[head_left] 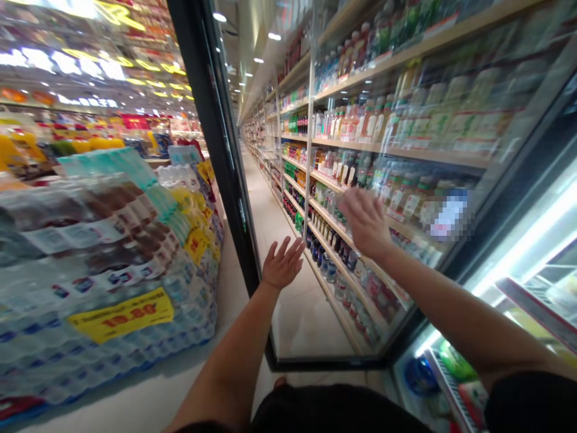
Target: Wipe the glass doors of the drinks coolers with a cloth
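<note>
Before me stands a glass cooler door [297,337] with a black frame, swung open toward the aisle. My left hand [283,263] is at the lower left part of the pane, fingers spread and holding nothing. Higher and further right, my right hand [364,221] is raised flat with its fingers stretched out, blurred by motion. Whether either palm touches the glass I cannot tell. Shelves of bottled drinks [333,174] show in the pane behind both hands; I cannot tell if they are seen through it or mirrored.
On the left rises a stack of shrink-wrapped bottles [117,258] with a yellow price sign [121,314]. A lit cooler interior [509,294] lies at the right, holding a blue container [421,376] low down. Pale floor [180,385] runs between stack and door.
</note>
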{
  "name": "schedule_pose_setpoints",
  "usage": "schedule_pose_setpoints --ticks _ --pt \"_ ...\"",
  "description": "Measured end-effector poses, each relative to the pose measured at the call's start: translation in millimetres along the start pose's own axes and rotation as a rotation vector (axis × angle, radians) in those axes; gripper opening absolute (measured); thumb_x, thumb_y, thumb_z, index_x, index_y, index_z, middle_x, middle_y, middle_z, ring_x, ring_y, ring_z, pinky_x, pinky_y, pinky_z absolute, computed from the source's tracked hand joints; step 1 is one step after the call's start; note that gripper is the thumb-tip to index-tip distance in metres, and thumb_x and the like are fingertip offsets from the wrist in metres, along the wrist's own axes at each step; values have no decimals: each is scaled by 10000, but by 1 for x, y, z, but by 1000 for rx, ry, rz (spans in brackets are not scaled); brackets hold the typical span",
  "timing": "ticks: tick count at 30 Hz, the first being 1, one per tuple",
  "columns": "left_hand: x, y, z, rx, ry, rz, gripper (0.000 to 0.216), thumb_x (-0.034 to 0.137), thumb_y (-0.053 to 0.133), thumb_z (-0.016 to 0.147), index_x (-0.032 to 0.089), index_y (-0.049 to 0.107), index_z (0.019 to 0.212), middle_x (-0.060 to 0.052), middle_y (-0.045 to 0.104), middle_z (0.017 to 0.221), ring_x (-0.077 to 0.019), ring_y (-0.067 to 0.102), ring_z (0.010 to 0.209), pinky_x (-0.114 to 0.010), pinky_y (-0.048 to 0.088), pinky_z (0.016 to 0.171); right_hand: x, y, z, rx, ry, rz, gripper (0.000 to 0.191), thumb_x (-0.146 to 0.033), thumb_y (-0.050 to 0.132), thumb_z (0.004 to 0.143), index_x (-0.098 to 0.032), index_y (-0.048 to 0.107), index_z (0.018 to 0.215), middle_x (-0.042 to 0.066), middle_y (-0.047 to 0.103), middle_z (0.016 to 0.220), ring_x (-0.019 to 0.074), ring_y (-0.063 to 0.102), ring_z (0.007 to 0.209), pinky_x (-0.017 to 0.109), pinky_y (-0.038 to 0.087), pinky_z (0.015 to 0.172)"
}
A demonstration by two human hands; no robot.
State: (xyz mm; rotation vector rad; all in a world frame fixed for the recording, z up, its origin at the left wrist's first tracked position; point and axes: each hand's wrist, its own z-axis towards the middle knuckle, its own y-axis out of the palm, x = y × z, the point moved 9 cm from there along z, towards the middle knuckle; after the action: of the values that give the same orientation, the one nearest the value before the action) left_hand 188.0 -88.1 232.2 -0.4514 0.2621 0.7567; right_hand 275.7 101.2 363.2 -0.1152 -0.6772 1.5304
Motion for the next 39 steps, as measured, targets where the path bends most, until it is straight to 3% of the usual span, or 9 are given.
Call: schedule_pose_setpoints --ticks 3,8,11,19,23,27,33,36,39 --pt "0 -1 1 -9 -7 5 574 318 570 975 272 442 1533 -49 644 1391 -204 431 1455 -403 60 1304 -29 21 -28 -214 -272 57 709 -96 436 939 -383 339 1580 -46 476 1588 146 398 1500 409 275 1276" --pt "-2 -2 1 -12 -23 -6 568 319 561 973 316 446 1530 -35 659 1379 -199 490 1418 -389 81 1299 63 -39 14 86 211 -137 615 -183 405 978 -221 362 1590 76 361 1655 272 245 1571 577 236 1259" --pt "-1 -7 1 -2 -32 -18 581 304 569 968 316 441 1535 -31 671 1365 -199 521 1396 -382 103 1294 81 -54 26 175 313 -173 618 -222 369 990 -192 326 1606 92 339 1664 291 188 1586 600 219 1254" --pt "2 -40 81 197 -82 0 587 352 556 975 333 426 1547 -42 563 1501 -219 410 1482 -400 182 1276 8 -8 13 116 108 -69 562 -184 401 989 -261 454 1542 62 477 1589 244 310 1548 526 174 1281" --pt "-22 -32 129 104 -207 -36 596 389 487 1017 321 335 1590 -48 339 1641 -273 192 1562 -502 96 1296 -34 13 -15 76 -41 -71 556 -149 424 970 -250 499 1512 66 551 1527 223 419 1493 468 154 1290" --pt "-30 -27 134 76 -195 -54 628 393 474 1024 297 272 1612 -50 301 1645 -262 130 1563 -516 48 1305 -47 18 -31 -74 -340 -34 618 -94 428 950 -303 457 1531 -4 554 1525 139 448 1468 357 179 1293" --pt "-29 -25 128 80 -201 -30 649 378 470 1026 302 223 1621 -30 258 1657 -257 95 1563 -517 39 1308 46 -34 19 194 221 -125 632 -214 410 997 -206 293 1618 117 328 1663 301 231 1573 592 225 1253" --pt "-30 -23 129 58 -212 -54 638 367 470 1025 304 241 1617 -34 263 1657 -265 103 1561 -532 42 1305 22 -15 2 183 246 -142 673 -281 455 997 -174 252 1630 157 316 1662 341 232 1568 611 233 1243" --pt "-30 -25 130 68 -196 -16 643 358 481 1020 292 250 1616 -40 267 1655 -264 106 1562 -530 53 1306 -33 19 -31 27 -76 -103 647 -205 456 982 -272 315 1609 76 461 1596 252 410 1498 489 241 1272"
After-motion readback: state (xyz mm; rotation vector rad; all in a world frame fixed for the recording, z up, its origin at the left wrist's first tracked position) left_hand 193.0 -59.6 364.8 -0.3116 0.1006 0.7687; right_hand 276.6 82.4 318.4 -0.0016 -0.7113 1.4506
